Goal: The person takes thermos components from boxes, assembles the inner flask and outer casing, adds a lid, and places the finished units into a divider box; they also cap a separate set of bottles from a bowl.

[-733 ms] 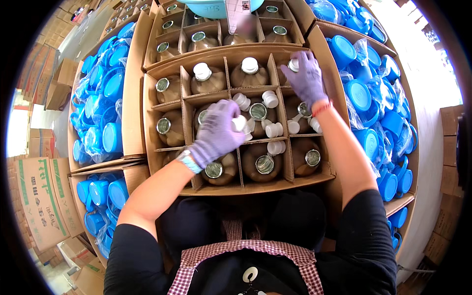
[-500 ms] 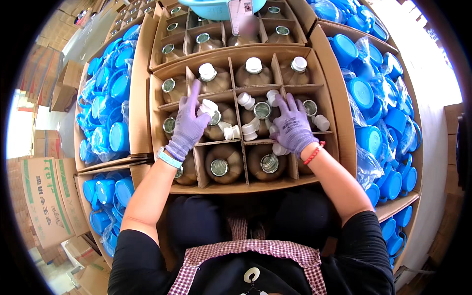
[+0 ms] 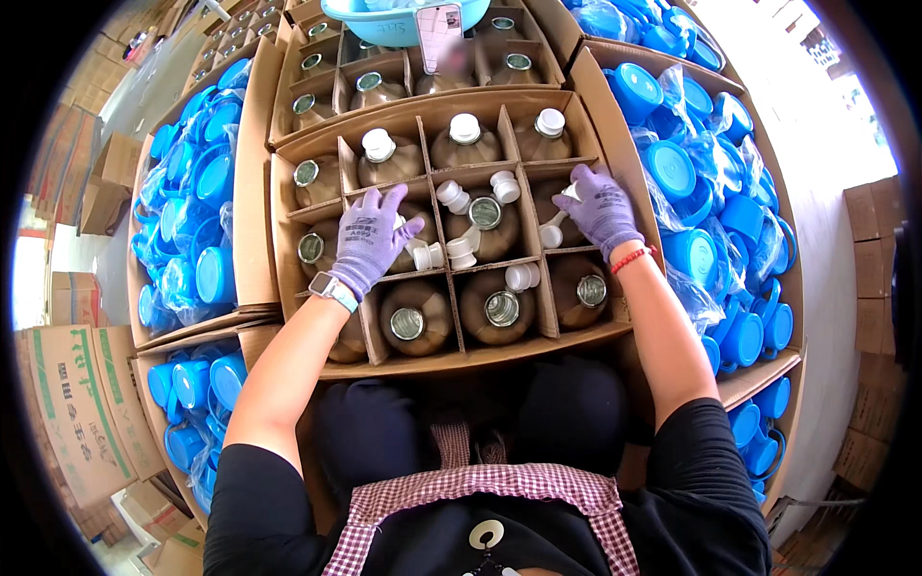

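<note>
Open brown cardboard carton w/ cardboard dividers [image 3: 309, 278] sits right in front of the person, each cell holding a brown glass bottle seen from above. Left hand [image 3: 373, 240] in a purple knit glove, pale watch band at the wrist, lies palm-down over the middle-row bottle in the 2nd cell from left; fingers spread and bent over its top, can't tell if they grip anything under the palm. Right hand [image 3: 600, 204], same purple glove, red cord at the wrist, is over the far-right cell of the middle row; fingers curled round a small white plastic cap [image 3: 572, 192] at the fingertips, another white cap [image 3: 550, 235] just below it. Loose white caps [image 3: 451, 252] lie on the dividers and on the centre bottle [image 3: 485, 213], between the two hands. Back-row bottles [image 3: 465, 130] already wear white caps; front-row bottles [image 3: 502, 308] show bare silver foil seals. Boxes of blue plastic lids in clear bags flank the carton: left [image 3: 197, 216] and right [image 3: 701, 182]. A light-blue plastic basin [image 3: 384, 24] rests on the next carton beyond.
</note>
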Demonstrator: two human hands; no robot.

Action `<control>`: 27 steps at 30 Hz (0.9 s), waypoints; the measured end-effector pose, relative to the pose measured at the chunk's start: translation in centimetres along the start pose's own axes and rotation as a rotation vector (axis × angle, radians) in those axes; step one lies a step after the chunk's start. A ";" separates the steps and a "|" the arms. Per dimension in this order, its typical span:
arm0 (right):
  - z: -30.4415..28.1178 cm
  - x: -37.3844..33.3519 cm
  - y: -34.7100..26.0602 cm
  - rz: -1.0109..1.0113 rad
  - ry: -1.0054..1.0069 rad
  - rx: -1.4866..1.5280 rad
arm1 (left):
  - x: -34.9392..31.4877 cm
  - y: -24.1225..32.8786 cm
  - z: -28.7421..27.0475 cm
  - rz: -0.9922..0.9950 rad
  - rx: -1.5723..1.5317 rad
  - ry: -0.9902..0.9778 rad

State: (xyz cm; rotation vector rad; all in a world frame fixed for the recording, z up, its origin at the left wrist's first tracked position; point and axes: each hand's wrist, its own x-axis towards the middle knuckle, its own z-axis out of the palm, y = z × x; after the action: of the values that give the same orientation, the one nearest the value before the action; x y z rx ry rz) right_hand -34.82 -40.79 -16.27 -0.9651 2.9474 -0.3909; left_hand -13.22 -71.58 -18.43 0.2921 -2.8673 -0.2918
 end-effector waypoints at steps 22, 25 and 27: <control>3.0 3.6 -7.1 -0.316 0.121 -0.038 | 7.1 7.1 0.8 0.274 0.111 -0.409; 0.9 2.9 -6.6 -0.203 0.089 0.393 | 7.7 7.1 2.8 0.299 0.330 -0.419; 0.1 2.3 -7.6 -0.269 0.137 0.588 | 7.7 7.8 2.9 0.215 0.452 -0.455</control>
State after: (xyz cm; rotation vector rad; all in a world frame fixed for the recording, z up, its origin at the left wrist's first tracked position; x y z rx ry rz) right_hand -32.23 -48.03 -14.40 -1.2615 2.5354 -1.2812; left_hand -22.62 -65.28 -17.77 -0.0154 -3.3511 0.3882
